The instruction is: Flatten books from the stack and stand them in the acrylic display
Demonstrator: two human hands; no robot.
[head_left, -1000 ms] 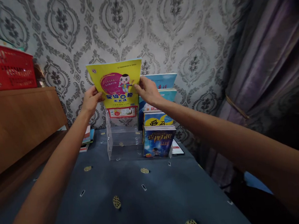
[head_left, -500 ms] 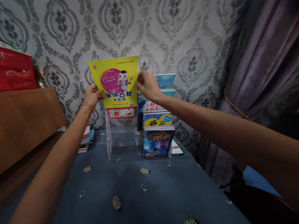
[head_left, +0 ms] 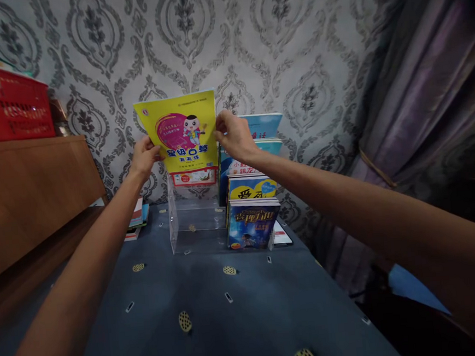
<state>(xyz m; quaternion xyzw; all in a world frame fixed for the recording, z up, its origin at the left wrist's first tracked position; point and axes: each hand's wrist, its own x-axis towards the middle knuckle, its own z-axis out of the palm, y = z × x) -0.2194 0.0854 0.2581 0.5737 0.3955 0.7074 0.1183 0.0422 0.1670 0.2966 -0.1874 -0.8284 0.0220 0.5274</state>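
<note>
A yellow workbook (head_left: pixel 178 128) with a cartoon child on its cover is held upright between my two hands. My left hand (head_left: pixel 144 157) pinches its left edge, and my right hand (head_left: pixel 234 134) grips the right edge. Below it stands a clear acrylic stepped rack (head_left: pixel 195 219), with a red-and-white cover (head_left: pixel 194 177) showing at the back tier just under the workbook. On the rack's right side several books stand in rows: a dark blue book (head_left: pixel 252 226) in front, a yellow-and-blue book (head_left: pixel 252 189) behind it, and light blue books (head_left: pixel 264 125) at the back, partly hidden by my right hand.
A red plastic basket (head_left: pixel 9 102) sits on a wooden cabinet (head_left: pixel 37 199) at left. A small stack of books (head_left: pixel 136 224) lies behind my left forearm. A phone-like device (head_left: pixel 282 233) rests right of the rack. Purple-grey curtains (head_left: pixel 415 131) hang at right.
The yellow workbook has shifted slightly left and tilted a little, with both hands still on its edges. The books on the rack stay in place.
</note>
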